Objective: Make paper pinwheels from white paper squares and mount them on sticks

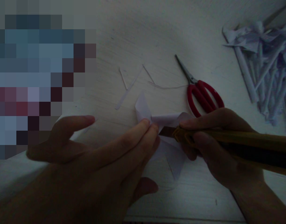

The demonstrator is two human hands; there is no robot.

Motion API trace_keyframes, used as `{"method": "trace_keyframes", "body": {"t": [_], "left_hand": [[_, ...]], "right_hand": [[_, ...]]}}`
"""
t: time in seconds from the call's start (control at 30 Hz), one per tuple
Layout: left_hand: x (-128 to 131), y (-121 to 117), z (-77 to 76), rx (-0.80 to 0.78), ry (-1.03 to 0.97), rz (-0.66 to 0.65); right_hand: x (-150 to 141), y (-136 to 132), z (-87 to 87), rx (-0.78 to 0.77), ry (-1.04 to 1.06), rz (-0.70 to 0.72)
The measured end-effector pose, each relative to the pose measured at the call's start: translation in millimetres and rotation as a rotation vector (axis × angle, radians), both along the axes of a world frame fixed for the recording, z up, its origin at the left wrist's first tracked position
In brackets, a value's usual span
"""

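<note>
A white folded-paper pinwheel (166, 118) lies on the table, its blades curled out around a middle that my fingers partly cover. My left hand (98, 165) is stretched out flat, the fingertips pressing on the pinwheel's centre. The thumb and little finger stand apart from the others. Gripped in my right hand (233, 161) is a yellow-and-black utility knife (241, 137), its blade out and pointing left. The blade's tip is right beside my left fingertips, over the paper; whether it touches the paper I cannot tell.
Red-handled scissors (204, 96) lie closed just beyond my right hand. A thin paper strip (128, 90), a short white stick (123, 78) and a thread or wire (166, 87) are scattered behind the pinwheel. Rolled paper tubes and scraps (261, 68) heap at the right. The upper left is pixelated.
</note>
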State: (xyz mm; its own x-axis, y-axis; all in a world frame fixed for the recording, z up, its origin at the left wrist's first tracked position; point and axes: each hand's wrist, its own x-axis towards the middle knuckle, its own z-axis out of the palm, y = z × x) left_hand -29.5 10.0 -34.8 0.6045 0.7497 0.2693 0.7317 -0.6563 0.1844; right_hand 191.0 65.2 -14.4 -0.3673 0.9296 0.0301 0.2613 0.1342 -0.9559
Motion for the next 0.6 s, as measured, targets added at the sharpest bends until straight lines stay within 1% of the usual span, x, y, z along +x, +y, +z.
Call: {"method": "trace_keyframes", "body": {"t": [0.1, 0.17, 0.23, 0.3, 0.4, 0.6], "left_hand": [[-1.0, -1.9, 0.0, -0.123, -0.078, 0.002], [-1.8, -3.3, -0.2, -0.163, -0.113, 0.002], [-1.7, -4.1, -0.6, -0.134, -0.088, 0.004], [-0.5, -3.7, -1.0, -0.066, -0.03, 0.011], [1.9, -1.3, -0.4, -0.001, 0.052, -0.01], [1.3, 0.6, 5.2, -0.015, 0.044, -0.007]], "right_hand": [[0.6, -1.2, -0.2, 0.006, -0.021, -0.005], [0.9, -1.9, -0.1, 0.017, -0.041, -0.008], [0.9, -2.6, 0.3, 0.026, -0.046, -0.004], [0.8, -3.4, 0.8, 0.028, -0.039, 0.0], [0.3, -4.2, 1.4, 0.01, -0.037, 0.004], [-0.8, -2.7, 0.4, 0.002, -0.011, -0.006]]}}
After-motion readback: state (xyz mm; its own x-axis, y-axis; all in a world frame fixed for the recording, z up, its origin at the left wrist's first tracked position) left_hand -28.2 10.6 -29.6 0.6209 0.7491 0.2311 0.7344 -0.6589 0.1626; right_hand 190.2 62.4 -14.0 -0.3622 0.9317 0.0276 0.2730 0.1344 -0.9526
